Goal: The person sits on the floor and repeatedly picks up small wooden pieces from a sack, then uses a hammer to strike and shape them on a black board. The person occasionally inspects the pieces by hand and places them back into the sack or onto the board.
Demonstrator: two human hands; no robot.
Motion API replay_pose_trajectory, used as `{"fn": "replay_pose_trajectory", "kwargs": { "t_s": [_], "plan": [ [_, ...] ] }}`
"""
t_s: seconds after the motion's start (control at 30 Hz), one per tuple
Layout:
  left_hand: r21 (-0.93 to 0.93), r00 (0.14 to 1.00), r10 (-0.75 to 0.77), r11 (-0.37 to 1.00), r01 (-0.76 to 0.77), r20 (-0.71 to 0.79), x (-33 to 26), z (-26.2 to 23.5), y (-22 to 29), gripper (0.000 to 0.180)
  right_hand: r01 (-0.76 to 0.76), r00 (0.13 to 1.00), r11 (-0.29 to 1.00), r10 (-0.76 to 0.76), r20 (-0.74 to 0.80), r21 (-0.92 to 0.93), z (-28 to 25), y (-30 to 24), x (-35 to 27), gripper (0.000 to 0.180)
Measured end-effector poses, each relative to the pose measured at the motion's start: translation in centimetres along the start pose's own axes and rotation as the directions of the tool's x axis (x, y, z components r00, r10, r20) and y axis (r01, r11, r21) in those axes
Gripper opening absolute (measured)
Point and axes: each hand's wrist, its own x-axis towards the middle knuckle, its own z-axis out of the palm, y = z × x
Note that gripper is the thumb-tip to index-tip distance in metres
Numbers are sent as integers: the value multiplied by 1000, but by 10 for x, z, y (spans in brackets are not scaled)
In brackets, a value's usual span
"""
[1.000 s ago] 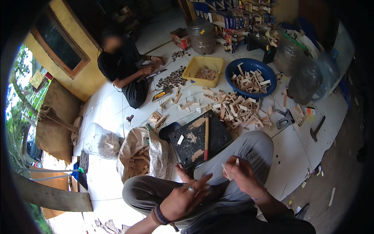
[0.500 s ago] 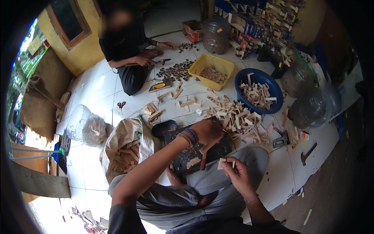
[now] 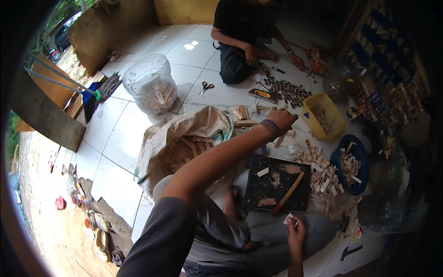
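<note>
Small pale wood piece (image 3: pixel 288 218): sits pinched between thumb and fingers of the right hand (image 3: pixel 296 229), low over the grey trouser leg (image 3: pixel 320 231), just off the near edge of a black board (image 3: pixel 251 189). Well apart from the left hand (image 3: pixel 282 121), stretched out past the board's far edge, above scattered sticks on the tiled floor (image 3: pixel 110 145). Left fingers curled downward; cannot tell whether empty or gripping.

On the board: white strip (image 3: pixel 263 172), sawdust patches, wooden handle (image 3: pixel 291 191) lying slantwise, red end toward the right hand.

Right of the board, a heap of wood pieces (image 3: pixel 323 180), then a blue basin (image 3: pixel 366 173) with more. Left, an open sack (image 3: pixel 154 134) of sticks. Farther out: yellow tub (image 3: pixel 315 129), red-handled scissors (image 3: pixel 206 87), co-worker in dark clothes (image 3: pixel 237 46), one hand near small dark pieces (image 3: pixel 288 92).
</note>
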Motion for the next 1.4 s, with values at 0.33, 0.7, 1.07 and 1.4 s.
{"fn": "replay_pose_trajectory", "kwargs": {
  "t_s": [0.33,0.7,1.07,1.4],
  "plan": [
    [-674,784,-256,405,618,566,-210,-62,-157,43,57,994,993,-66,-89,-103,-9,28,-2,26],
    [-416,794,-607,728,545,-22,-429,92,-157,54,170,963,895,-240,-122,-412,-10,45,11,34],
    [69,965,-10,998,-8,261,-348,89,-194,34,107,969,903,-188,-158,-417,5,21,-5,36],
    [-754,972,-190,616,230,141,-256,-86,-95,33,-163,987,986,162,-12,-36,13,-29,-10,33]
  ]
}}
